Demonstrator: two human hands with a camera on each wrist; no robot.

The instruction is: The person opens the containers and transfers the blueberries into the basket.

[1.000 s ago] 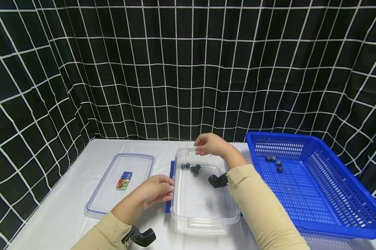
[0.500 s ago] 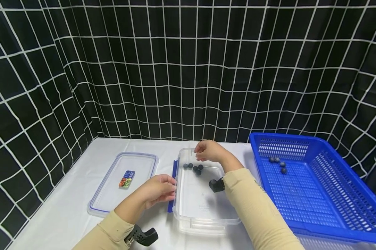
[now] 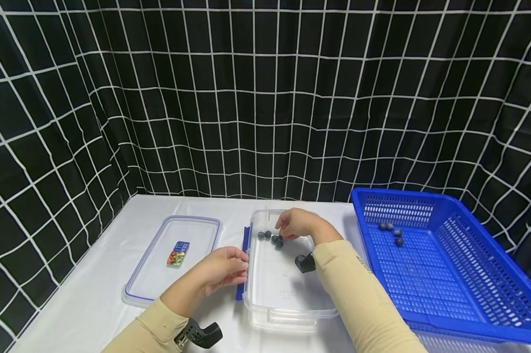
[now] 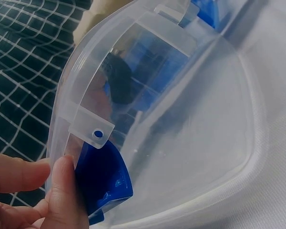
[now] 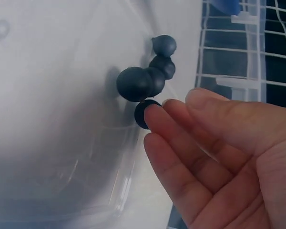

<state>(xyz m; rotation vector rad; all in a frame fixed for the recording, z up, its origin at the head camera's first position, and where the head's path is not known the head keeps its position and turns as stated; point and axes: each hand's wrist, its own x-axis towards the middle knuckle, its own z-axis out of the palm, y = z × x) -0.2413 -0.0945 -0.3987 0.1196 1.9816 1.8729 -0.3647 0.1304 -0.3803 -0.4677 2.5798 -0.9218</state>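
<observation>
A clear plastic food container with blue side latches holds several blueberries near its far left corner. My left hand is at its left side, thumb and fingers pinching the rim beside a latch. Inside the container, my right hand is low over the berries, its fingers loosely bent and the thumb apart from them. In the right wrist view, one blueberry is partly hidden behind the fingertips; the other berries lie in a cluster just beyond. Nothing shows between the right thumb and fingers.
On the left, the container's clear lid with a colourful label lies flat on the white table. A blue perforated basket stands on the right with several blueberries inside. A black gridded curtain hangs behind the table.
My right hand has come down from above the container's far end to the berries inside. The left hand keeps its place on the rim.
</observation>
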